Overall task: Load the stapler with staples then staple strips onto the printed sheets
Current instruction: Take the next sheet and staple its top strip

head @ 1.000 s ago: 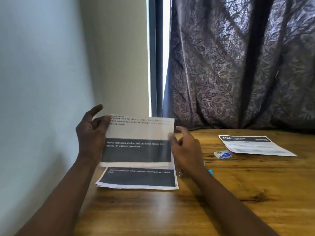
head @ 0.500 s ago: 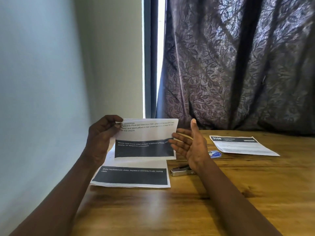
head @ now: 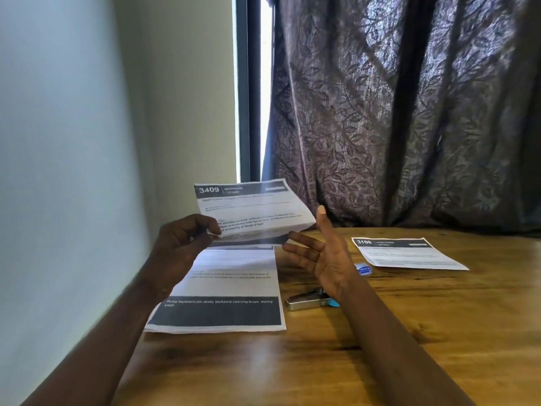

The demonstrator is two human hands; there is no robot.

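Head view, desk in a corner.

Left hand (head: 181,241): thumb and curled fingers pinch the left edge of a white printed sheet headed "3409" with a dark header bar (head: 251,209). The sheet is in the air above the far left of the brown wooden table (head: 409,347), print facing me. Its header edge points up and away, and its long axis runs left to right with the right end a little lower. The lower part bends back under.

Right hand (head: 325,259): released, palm turned left, fingers spread and thumb up, holding nothing. Its fingertips (head: 289,235) are right at the sheet's lower right edge, and I cannot tell whether they touch it.

Beneath the raised sheet, a second white sheet with a dark band across its near edge (head: 228,288) lies flat on the table. Its text reads upright to me and its far end is hidden.

A silver metal stapler with a blue end (head: 304,298) lies on the table just right of that sheet. Its long axis runs left to right, metal nose to the left, blue end partly behind my right wrist.

A small blue and white staple box (head: 363,269) is near the right hand. Beyond it lies a third white sheet headed "3108" (head: 407,253), flat.

Behind the table hangs a dark leaf-patterned curtain (head: 409,112).
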